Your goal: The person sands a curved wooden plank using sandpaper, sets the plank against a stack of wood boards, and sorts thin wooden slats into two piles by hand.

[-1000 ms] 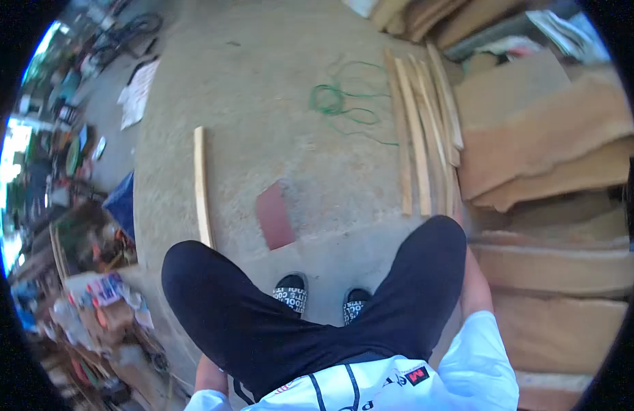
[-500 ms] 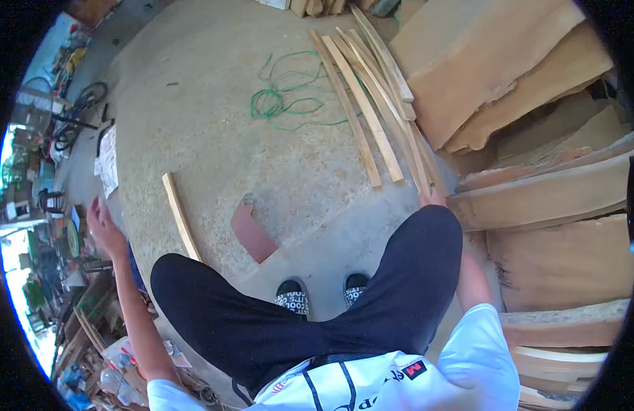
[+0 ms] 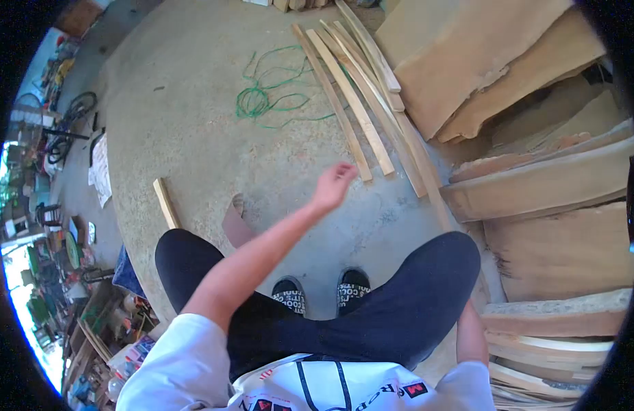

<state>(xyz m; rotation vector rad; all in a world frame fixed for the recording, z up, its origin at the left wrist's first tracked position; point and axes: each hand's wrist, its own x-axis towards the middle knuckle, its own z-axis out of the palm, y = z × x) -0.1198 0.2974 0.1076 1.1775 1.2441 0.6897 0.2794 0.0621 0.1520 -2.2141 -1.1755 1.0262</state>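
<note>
My left hand (image 3: 334,186) reaches across in front of me, above the floor, its fingers loosely bent and apart, with nothing visible in them. Just beyond the fingertips is the near end of a long thin wooden strip (image 3: 351,145). Beside it lies a paler strip (image 3: 361,113), with several more strips (image 3: 413,154) fanned out on the right. One of those runs down to my right knee. My right forearm (image 3: 471,335) passes beneath the right thigh, which hides my right hand and anything it may hold.
Large wooden slabs (image 3: 543,185) are stacked along the right. Tangled green cord (image 3: 254,103) lies on the concrete floor, near a curved brown sheet (image 3: 236,222). A short wooden piece (image 3: 165,202) is by my left knee. Clutter and a bicycle (image 3: 80,106) stand at left.
My left hand has swung from the far left across to the wooden strips. My right hand, seen earlier at the strips' near ends, has gone out of sight behind the knee.
</note>
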